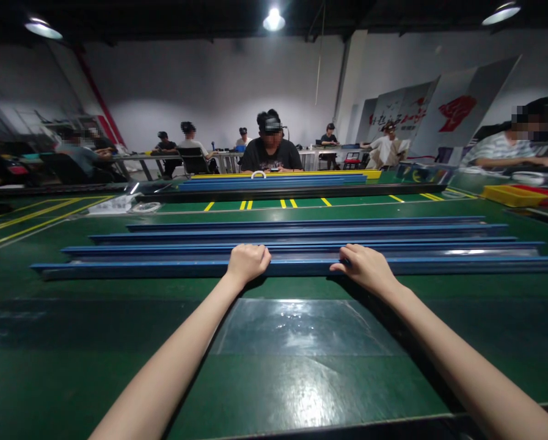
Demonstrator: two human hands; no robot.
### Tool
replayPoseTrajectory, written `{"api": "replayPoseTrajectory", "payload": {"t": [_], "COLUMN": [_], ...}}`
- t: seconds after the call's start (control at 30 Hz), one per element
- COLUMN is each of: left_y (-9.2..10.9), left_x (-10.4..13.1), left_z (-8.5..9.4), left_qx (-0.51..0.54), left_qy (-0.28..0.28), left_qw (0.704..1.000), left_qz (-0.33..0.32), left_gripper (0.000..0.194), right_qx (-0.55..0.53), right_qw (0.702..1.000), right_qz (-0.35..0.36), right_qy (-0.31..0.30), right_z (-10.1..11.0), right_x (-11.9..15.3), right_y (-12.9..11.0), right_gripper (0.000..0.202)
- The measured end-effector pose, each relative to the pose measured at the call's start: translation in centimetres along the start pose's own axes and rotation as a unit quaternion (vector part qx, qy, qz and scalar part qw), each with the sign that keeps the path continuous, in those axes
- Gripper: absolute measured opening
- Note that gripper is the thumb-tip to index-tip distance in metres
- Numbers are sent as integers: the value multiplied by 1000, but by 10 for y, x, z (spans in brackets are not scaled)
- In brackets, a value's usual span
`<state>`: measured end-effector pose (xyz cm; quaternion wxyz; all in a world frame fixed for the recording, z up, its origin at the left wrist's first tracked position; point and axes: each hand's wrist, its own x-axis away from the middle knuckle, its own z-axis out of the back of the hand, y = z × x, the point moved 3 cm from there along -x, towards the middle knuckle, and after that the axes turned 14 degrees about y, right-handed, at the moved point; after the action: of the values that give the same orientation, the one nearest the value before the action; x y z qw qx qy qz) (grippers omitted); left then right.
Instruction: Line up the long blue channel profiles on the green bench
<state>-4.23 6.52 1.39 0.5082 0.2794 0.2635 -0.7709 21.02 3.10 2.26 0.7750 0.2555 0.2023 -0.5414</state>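
Long blue channel rails lie side by side across the green table (278,382). The nearest blue rail (301,267) runs nearly the full width of the view. My left hand (248,263) is closed over it just left of the middle, knuckles up and fingertips hidden behind. Right of the middle, my right hand (366,265) curls its fingers over the same rail, with the thumb on the near side. Behind it are several more blue rails (301,230), parallel and slightly apart.
A clear plastic sheet (301,330) lies before me. Farther back are a black rail (296,194), more blue rails (278,182) and a white ring (258,175). A yellow tray (514,195) stands at right. One person (271,150) sits opposite; others sit around the room.
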Motion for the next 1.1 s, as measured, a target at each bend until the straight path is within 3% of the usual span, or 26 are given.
{"api": "replayPoseTrajectory", "payload": {"t": [0.53, 0.9, 1.1], "left_y": [-5, -18, -24], "left_x": [-4, -10, -14], "left_z": [-4, -18, -26], "left_qx": [0, -15, -24], "left_qy": [-9, 15, -1], "left_qw": [1000, 1000, 1000], "left_qz": [-14, -3, 15], "left_gripper": [34, 30, 30], "right_qx": [-45, -37, -37], "right_qw": [999, 999, 999], "right_qz": [-14, 10, 17], "right_qy": [-28, -11, 13], "right_z": [2, -15, -24], "right_x": [-8, -20, -27], "right_y": [4, 3, 1], "right_gripper": [29, 27, 27]}}
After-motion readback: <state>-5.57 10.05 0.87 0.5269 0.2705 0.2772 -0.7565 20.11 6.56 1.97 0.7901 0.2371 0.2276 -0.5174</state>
